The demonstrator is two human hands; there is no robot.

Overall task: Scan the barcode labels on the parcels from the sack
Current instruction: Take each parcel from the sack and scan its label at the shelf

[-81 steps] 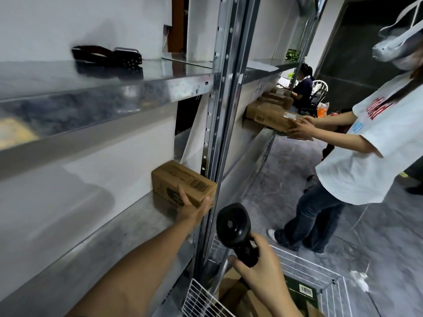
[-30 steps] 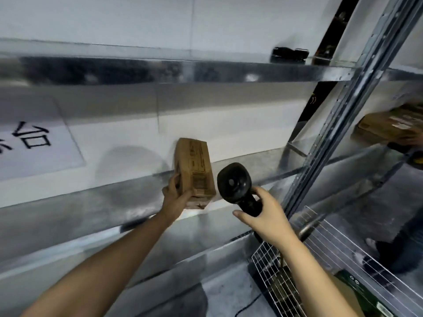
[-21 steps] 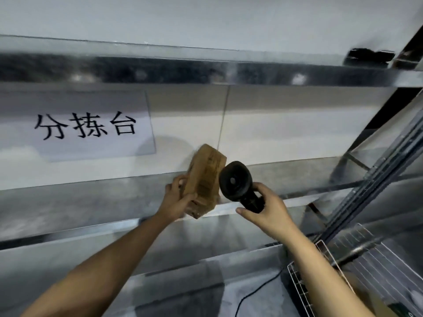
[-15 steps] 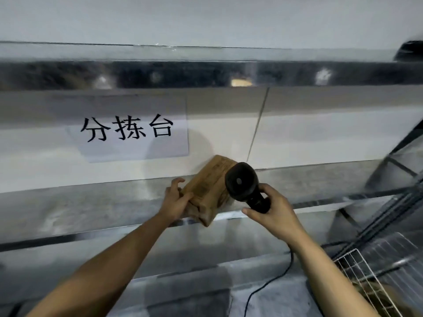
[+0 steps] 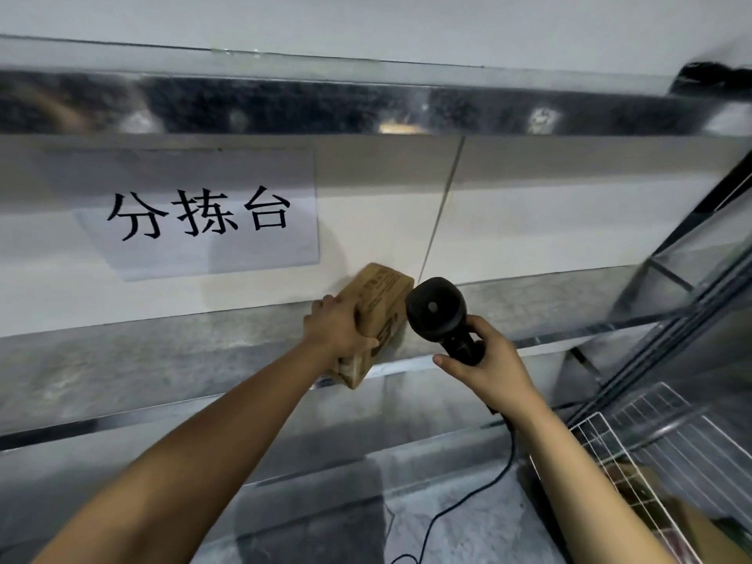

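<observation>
Steel shelf under a wall sign; left hand grips parcel, right hand grips scanner.

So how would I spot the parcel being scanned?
Find the white paper sign with black characters on the wall. Below and right of it, the left hand grips a small brown cardboard box, tilted beside the black handheld scanner; it is the only cardboard there.

I have one view only (head-worn, wide-angle): it looks forward and slightly down, close to the metal shelf, facing the wall sign beyond both forearms.
</observation>
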